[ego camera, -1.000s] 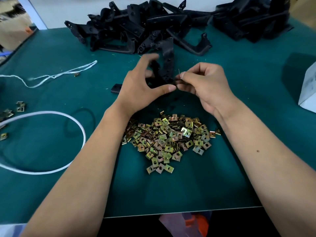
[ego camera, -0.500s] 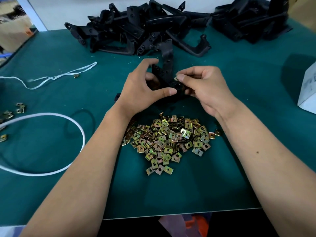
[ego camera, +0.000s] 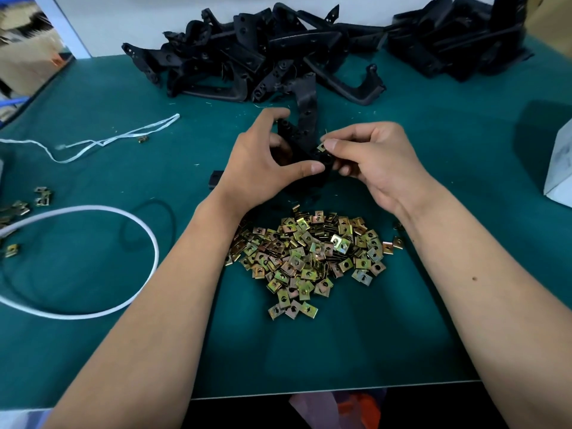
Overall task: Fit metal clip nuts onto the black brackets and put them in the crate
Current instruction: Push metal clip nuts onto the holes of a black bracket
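Observation:
A black bracket (ego camera: 305, 125) stands tilted over the middle of the green table, its lower end between my hands. My left hand (ego camera: 263, 162) grips that lower end with thumb and curled fingers. My right hand (ego camera: 374, 156) pinches a small metal clip nut (ego camera: 322, 147) against the bracket's edge. A heap of gold-coloured clip nuts (ego camera: 309, 252) lies just in front of my wrists. Many more black brackets (ego camera: 263, 57) are piled along the far side of the table. No crate is in view.
A white cord loop (ego camera: 130, 218) and a thin white string (ego camera: 117, 137) lie on the left. A few loose clip nuts (ego camera: 41, 196) sit near the left edge. A white box (ego camera: 560, 168) stands at the right edge. The green mat's (ego camera: 340, 360) front edge is close to me.
My right hand has brought the clip nut up onto the bracket's edge, and both hands with the bracket have shifted slightly.

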Tool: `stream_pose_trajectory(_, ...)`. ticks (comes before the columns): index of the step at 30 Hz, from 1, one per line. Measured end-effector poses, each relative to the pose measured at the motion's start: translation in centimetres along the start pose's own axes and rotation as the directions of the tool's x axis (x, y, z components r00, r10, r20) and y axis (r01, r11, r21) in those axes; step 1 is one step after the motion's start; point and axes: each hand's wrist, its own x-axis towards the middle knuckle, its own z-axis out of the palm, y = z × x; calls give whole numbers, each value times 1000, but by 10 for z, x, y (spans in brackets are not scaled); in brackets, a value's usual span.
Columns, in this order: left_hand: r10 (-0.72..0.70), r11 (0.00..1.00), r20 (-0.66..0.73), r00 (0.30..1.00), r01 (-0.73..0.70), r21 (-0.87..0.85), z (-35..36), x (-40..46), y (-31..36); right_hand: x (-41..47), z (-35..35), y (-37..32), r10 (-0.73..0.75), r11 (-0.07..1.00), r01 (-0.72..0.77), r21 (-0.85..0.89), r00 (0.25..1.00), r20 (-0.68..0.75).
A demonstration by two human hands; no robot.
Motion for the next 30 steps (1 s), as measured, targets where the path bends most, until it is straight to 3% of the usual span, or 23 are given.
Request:
stream_pose_trajectory(8,17,999,-46,999,-15,51,1,1,-1,-2,2,-3,56,997,-58,56,998,35)
stream_pose_trajectory(13,20,997,-63,998,-16,72,1,0,0,-4,4,-3,-11,1000,11,6,999,-38)
stream_pose_trajectory(25,-27,996,-46,999,31,79,4,2,2,-5,8,-2,-102,991,100,-88,995,-14)
stream_pose_trajectory(30,-102,990,-130,986,114,85,-5,3,4,-6,9,-3,-113,986,110,-125,994,-13)
